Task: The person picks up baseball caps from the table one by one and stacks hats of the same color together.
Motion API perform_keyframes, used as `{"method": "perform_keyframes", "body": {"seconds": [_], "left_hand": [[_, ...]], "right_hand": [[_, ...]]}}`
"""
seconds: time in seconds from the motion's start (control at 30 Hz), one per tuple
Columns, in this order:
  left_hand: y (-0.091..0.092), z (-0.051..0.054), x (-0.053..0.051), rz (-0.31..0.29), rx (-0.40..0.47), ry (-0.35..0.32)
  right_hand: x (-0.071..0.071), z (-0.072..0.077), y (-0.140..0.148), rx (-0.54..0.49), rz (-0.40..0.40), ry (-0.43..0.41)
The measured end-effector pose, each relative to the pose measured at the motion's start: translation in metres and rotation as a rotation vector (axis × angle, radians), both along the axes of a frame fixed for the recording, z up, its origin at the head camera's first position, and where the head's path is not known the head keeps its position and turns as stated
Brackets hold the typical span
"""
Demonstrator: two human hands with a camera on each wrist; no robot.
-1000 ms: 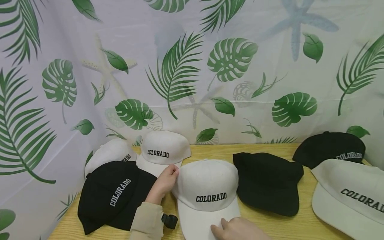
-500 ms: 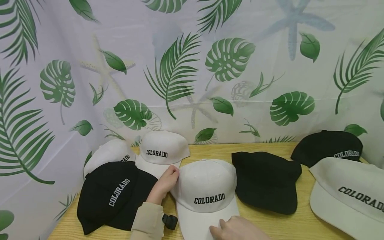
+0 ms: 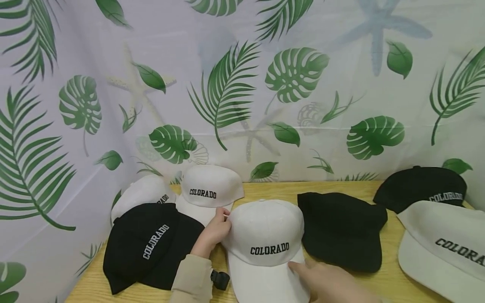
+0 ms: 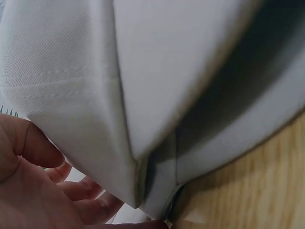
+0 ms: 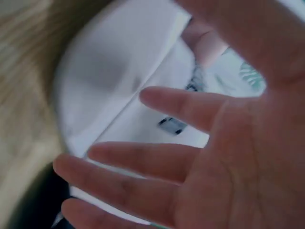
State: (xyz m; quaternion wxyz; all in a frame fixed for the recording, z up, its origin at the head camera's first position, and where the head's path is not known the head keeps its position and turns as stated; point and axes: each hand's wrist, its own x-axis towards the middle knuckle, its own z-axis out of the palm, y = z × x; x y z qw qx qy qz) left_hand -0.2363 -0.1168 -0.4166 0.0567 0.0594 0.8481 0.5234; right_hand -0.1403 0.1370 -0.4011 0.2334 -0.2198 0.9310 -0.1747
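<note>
A white baseball cap marked COLORADO in black sits at the front middle, its brim toward me. My left hand holds it at the left rear edge of the crown; in the left wrist view the fingers pass behind the cloth edge, partly hidden. At the brim's right side is my right hand, its index fingertip close to the seam where brim meets crown. In the right wrist view the fingers are straight and spread over the cap, and I cannot tell whether they touch it.
Left of the cap lies a black COLORADO cap, with two white caps behind. On the right are a plain-looking black cap, another white cap and a black one. A leaf-print cloth backs the wooden table.
My right hand has gone from resting on the front of the brim to its right side, near the seam. The left hand keeps its place on the crown's edge.
</note>
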Motion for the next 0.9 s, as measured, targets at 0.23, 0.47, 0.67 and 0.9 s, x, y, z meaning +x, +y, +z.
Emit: {"method": "perform_keyframes", "body": {"seconds": [0.23,0.47,0.67,0.9], "left_hand": [[0.004,0.001,0.001,-0.019,0.013,-0.027],[0.003,0.000,0.001,-0.042,0.023,0.007],[0.000,-0.001,0.001,-0.057,0.047,0.012],[-0.006,0.002,0.002,-0.126,0.084,-0.036]], "right_hand": [[-0.006,-0.009,0.007,-0.013,0.066,0.029],[-0.003,-0.008,0.000,0.000,0.215,0.172],[0.001,-0.007,-0.004,0.010,0.310,0.309],[0.002,-0.005,-0.006,-0.007,0.346,0.355]]}}
